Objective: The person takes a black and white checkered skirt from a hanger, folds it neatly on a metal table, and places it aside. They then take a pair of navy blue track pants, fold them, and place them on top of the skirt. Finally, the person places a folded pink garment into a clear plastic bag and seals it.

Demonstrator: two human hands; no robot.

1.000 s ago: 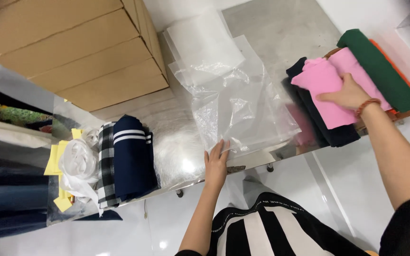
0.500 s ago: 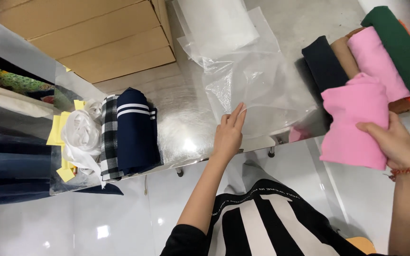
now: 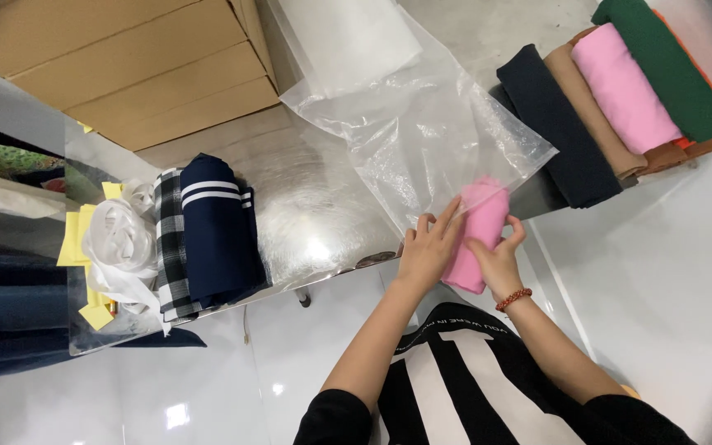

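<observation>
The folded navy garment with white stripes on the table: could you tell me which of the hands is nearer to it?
Left. The left hand lies between the navy striped garment and the right hand, which grips the pink cloth farther away.

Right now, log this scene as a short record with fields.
left hand: on the mouth edge of the clear plastic bag
right hand: gripping the rolled pink cloth
pink cloth: top end at the bag's opening
surface: shiny metal table
right side: stack of folded cloths, navy, tan, pink, green
left side: navy striped garment beside a plaid one
behind: cardboard boxes
</observation>
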